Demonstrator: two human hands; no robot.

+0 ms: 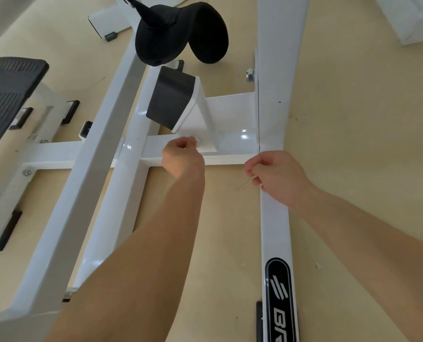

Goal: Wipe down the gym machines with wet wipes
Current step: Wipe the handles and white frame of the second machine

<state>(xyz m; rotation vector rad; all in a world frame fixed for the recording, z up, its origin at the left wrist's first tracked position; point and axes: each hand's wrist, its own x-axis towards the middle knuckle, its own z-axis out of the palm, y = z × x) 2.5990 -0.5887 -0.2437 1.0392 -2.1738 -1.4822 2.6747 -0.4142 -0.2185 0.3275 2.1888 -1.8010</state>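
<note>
At 9 o'clock I see a black footplate (7,95). At centre, my left hand (183,156) grips the wet wipe (196,139) against the white machine frame (232,112). At 3 o'clock from it, my right hand (279,178) pinches a thin strand (245,185).

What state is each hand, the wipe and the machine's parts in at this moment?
left hand: grips the wet wipe, pressing it on the frame.
wet wipe: bunched, against the upright's base.
right hand: fingers curled; may be pinching a thin strand, unclear.
white frame: glossy, showing highlights near the wipe.
black pad: untouched, beyond both hands.
</note>
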